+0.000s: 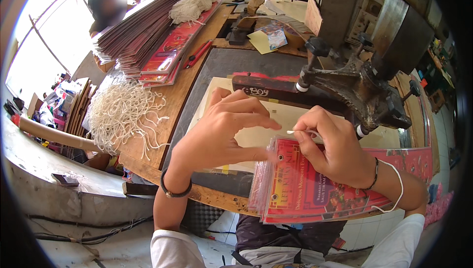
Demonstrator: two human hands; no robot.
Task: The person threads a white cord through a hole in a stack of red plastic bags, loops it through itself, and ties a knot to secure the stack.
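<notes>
A thin white cord [401, 184] is pinched between the thumb and finger of my right hand [337, 145], with its short tip poking out to the left. The rest of the cord hangs past my right forearm. Beneath that hand lies a stack of glossy red printed sheets [305, 204] with metal eyelets along the left end. My left hand [224, 130] is open, fingers and thumb spread apart with nothing between them. Its blurred thumb tip is close to the upper eyelet of the top sheet; whether they touch I cannot tell.
A heap of white cords [123, 115] covers the left table corner. Behind it rise tall stacks of sheets [143, 26], a white cord bundle [193, 6] and a red cutter [198, 54]. A heavy metal press [359, 81] overhangs the work area. One person [106, 9] is at the far left.
</notes>
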